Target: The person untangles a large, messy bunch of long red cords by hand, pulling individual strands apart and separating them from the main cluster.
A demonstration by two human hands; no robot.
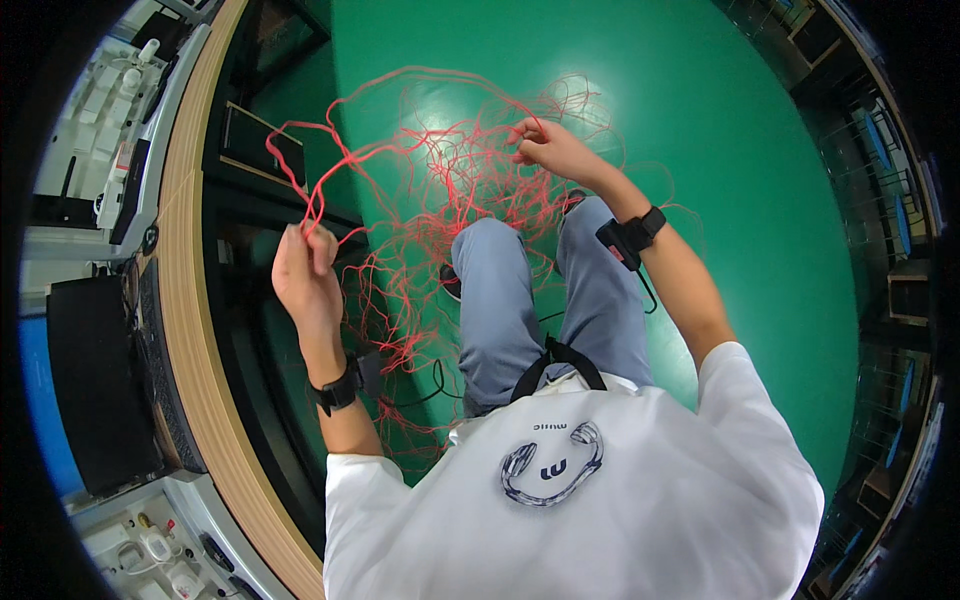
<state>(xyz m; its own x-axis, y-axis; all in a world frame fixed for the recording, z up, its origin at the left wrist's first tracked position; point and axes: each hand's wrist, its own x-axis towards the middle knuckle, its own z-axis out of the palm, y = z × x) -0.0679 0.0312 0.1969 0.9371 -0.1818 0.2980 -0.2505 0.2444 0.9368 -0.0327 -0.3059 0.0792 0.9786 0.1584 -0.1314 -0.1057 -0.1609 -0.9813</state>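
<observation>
A large tangle of thin red cord (457, 176) spreads over the floor around my feet and rises between my hands. My left hand (306, 266) pinches several strands between thumb and fingers, and loops stand up above it. At the upper right my right hand (541, 146) has its fingers curled on a strand. From there a long arc of cord (409, 71) runs over to the loops near my left hand. More loose red strands (397, 322) hang and lie to the left of my knees. Where single strands begin or end is hidden in the tangle.
Along the left runs a wood-edged bench (187, 300) with a dark underside. On it are a black panel (97, 382) and trays of white devices (161, 555). Green floor (750, 225) extends right towards stools (904, 225). Straps with small black boxes (626, 238) circle my wrists, trailing cables.
</observation>
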